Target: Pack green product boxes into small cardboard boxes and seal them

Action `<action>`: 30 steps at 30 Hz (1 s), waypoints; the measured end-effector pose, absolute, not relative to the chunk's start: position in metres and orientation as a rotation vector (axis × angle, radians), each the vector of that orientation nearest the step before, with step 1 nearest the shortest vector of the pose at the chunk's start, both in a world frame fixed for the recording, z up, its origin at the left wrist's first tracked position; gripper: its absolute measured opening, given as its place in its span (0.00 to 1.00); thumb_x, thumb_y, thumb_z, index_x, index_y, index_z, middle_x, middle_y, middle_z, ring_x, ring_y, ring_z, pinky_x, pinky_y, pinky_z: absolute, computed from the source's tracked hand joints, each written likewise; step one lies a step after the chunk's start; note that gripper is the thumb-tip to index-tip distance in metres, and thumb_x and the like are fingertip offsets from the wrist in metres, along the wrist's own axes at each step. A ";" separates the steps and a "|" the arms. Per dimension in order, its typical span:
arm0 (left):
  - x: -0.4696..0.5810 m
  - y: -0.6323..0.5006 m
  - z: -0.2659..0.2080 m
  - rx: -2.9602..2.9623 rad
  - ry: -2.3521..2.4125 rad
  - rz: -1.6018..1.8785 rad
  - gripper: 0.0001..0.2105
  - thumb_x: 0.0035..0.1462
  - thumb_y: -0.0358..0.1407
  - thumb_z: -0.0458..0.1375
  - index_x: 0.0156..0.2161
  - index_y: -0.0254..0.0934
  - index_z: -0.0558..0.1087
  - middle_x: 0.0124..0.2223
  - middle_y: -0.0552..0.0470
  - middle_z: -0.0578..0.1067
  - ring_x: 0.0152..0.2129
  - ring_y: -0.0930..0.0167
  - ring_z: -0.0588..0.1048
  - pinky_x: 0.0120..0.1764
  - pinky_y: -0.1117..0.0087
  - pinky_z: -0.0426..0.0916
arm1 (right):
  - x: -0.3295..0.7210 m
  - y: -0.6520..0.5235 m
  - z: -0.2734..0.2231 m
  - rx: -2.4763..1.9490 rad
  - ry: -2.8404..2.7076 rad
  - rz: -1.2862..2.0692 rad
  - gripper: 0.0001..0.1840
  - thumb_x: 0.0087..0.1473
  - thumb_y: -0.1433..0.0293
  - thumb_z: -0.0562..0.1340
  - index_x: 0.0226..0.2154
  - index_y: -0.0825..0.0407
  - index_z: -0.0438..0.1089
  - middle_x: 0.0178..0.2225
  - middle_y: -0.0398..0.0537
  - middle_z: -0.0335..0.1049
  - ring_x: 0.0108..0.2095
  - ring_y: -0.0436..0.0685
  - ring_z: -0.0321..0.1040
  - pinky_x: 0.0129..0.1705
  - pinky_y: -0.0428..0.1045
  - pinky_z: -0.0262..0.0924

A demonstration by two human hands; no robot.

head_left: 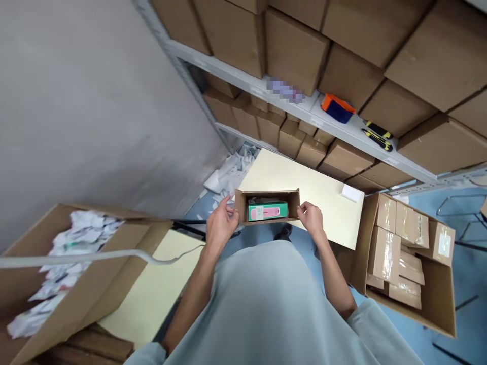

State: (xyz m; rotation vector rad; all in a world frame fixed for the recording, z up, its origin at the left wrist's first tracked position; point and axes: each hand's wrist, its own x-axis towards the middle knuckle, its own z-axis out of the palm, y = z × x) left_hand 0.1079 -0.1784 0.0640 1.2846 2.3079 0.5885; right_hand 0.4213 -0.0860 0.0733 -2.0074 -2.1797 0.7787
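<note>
A small open cardboard box (293,205) is held in front of my body at the near edge of the table, its open top facing me. Inside lies a green carton (283,209) with a pink device pictured on it and a white label at its left end. My left hand (222,220) grips the box's left end, thumb against the near side. At the right end, my right hand (312,219) pinches the near corner between thumb and fingers.
A large carton of small taped boxes (386,253) stands right; another carton (110,263) on the left holds crumpled white packets (81,243). Ahead, a pale tabletop (289,175) bears a white block (351,193). Shelves hold brown boxes and yellow-black utility knives (377,140). A grey cable (125,253) crosses left.
</note>
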 end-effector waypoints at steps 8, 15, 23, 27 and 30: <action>0.009 -0.379 0.059 0.756 2.535 0.831 0.30 0.60 0.44 0.58 0.67 0.38 0.73 0.40 0.50 0.85 0.37 0.61 0.84 0.45 0.63 0.76 | 0.272 -0.149 0.077 -1.550 -2.563 0.788 0.12 0.70 0.64 0.63 0.37 0.48 0.80 0.37 0.48 0.86 0.38 0.60 0.81 0.39 0.48 0.61; -0.029 -0.525 0.038 0.359 2.728 0.963 0.29 0.63 0.43 0.57 0.67 0.37 0.74 0.40 0.49 0.84 0.38 0.61 0.83 0.47 0.63 0.76 | 0.134 -0.221 0.061 -1.129 -2.894 0.794 0.13 0.71 0.64 0.62 0.39 0.50 0.82 0.39 0.52 0.87 0.40 0.61 0.83 0.39 0.47 0.62; -0.043 -0.595 0.017 0.183 2.868 0.996 0.25 0.66 0.37 0.54 0.65 0.35 0.75 0.43 0.43 0.83 0.46 0.56 0.81 0.57 0.57 0.75 | 0.032 -0.270 0.051 -0.751 -3.137 0.755 0.13 0.73 0.65 0.62 0.42 0.52 0.82 0.41 0.53 0.87 0.41 0.60 0.82 0.40 0.47 0.62; -0.047 -0.598 0.004 0.096 2.887 0.995 0.25 0.66 0.35 0.53 0.65 0.35 0.76 0.43 0.42 0.83 0.48 0.55 0.80 0.58 0.55 0.74 | 0.006 -0.277 0.049 -0.666 -3.206 0.733 0.12 0.73 0.66 0.63 0.43 0.51 0.82 0.41 0.52 0.87 0.42 0.59 0.82 0.40 0.47 0.61; -0.046 -0.598 -0.001 -0.022 2.870 1.009 0.25 0.67 0.35 0.52 0.65 0.36 0.75 0.45 0.42 0.82 0.47 0.56 0.81 0.57 0.56 0.75 | -0.006 -0.275 0.051 -0.658 -3.236 0.767 0.10 0.72 0.66 0.64 0.41 0.50 0.82 0.40 0.50 0.86 0.41 0.58 0.82 0.41 0.46 0.63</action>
